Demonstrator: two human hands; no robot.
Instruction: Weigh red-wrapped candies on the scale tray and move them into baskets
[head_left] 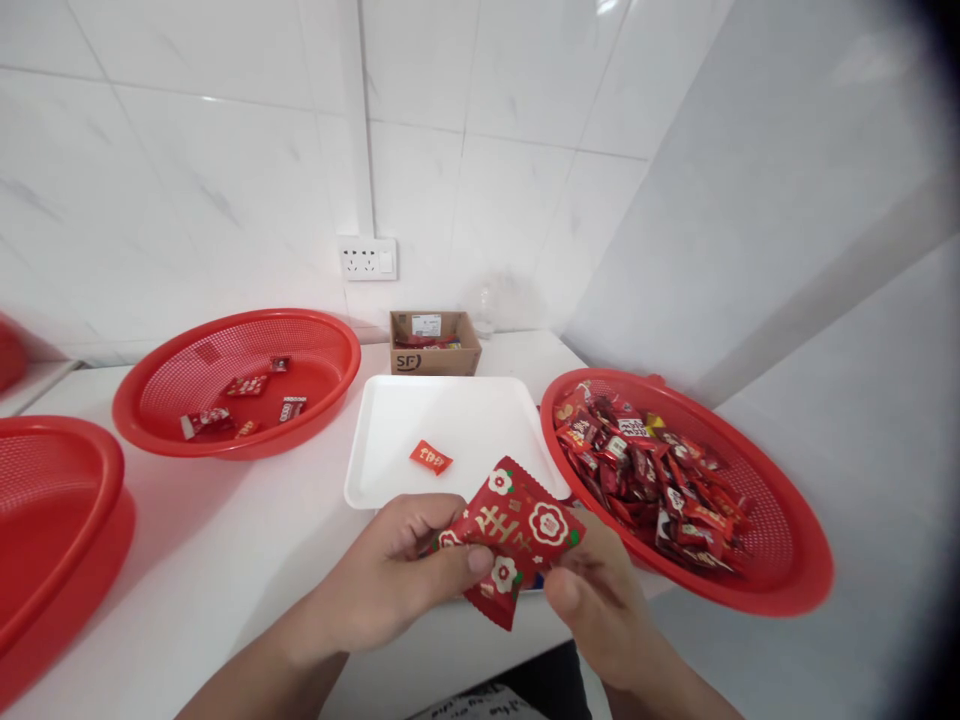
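Observation:
My left hand (397, 580) pinches a red snack packet (517, 540) printed with white flowers and gold characters, its thumb across the front. At the packet's right side, my right hand (600, 600) is closed with its thumb near the lower edge; its fingers are partly hidden behind the packet. Just beyond the hands lies a white tray (472, 400) with one small red-orange sachet (431, 457) on it. A bit of something blue shows under the packet, too covered to name.
On the right, a red basket (795, 560) holds a heap of small wrapped snacks (652, 470). Another red basket (240, 325) at the left has several packets inside. A cardboard box (435, 362) with packets stands by the wall. Part of a third red basket (67, 450) shows at far left.

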